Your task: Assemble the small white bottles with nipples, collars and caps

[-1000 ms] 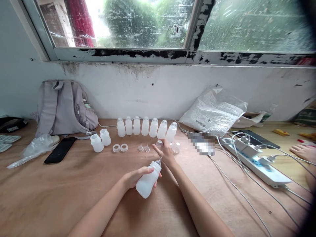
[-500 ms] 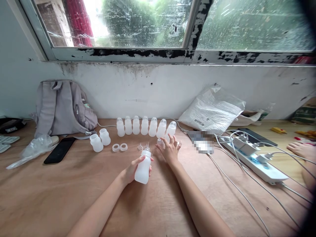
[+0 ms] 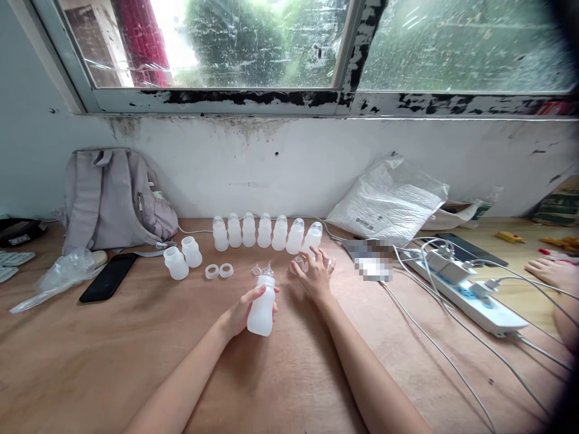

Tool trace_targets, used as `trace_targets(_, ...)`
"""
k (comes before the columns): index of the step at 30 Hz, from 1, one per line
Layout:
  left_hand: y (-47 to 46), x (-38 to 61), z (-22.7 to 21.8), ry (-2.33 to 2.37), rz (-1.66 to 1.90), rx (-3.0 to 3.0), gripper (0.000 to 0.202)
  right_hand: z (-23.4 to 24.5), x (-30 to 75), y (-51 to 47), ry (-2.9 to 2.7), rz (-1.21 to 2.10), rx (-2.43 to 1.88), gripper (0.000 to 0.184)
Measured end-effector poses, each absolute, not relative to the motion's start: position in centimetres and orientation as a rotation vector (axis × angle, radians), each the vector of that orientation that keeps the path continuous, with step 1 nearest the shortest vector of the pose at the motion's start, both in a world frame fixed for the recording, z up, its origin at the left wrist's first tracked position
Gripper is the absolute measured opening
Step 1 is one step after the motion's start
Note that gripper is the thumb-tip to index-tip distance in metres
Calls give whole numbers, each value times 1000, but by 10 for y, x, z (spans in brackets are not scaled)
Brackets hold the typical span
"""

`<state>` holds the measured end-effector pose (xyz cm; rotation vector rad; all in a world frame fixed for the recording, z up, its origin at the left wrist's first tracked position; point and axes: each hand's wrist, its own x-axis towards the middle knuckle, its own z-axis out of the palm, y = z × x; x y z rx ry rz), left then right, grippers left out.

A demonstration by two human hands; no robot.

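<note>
My left hand [image 3: 239, 312] clamps a bottle [image 3: 261, 314]; my right hand [image 3: 318, 281], fingers apart, is at a clear cap [image 3: 297, 264]; tabletop [image 3: 90, 361] stretches near left.

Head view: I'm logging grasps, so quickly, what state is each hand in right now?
Left hand: closed around a frosted white plastic bottle.
Right hand: open, spread by a small clear plastic dome; contact cannot be told.
</note>
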<state>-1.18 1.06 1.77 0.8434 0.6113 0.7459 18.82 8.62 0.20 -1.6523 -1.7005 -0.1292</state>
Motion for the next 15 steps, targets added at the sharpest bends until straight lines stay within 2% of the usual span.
trace_targets(3, 11, -9, 19, 717, 812, 933, 47, 13, 175, 78, -1573, 108, -1440, 30)
trace_targets(10, 12, -8, 19, 908, 886, 1071, 39, 34, 136, 51, -1491, 1250, -1152, 43)
trace_targets(15, 11, -8, 16, 871, 834, 1106, 30, 31, 124, 44, -1508, 1390, -1211, 37)
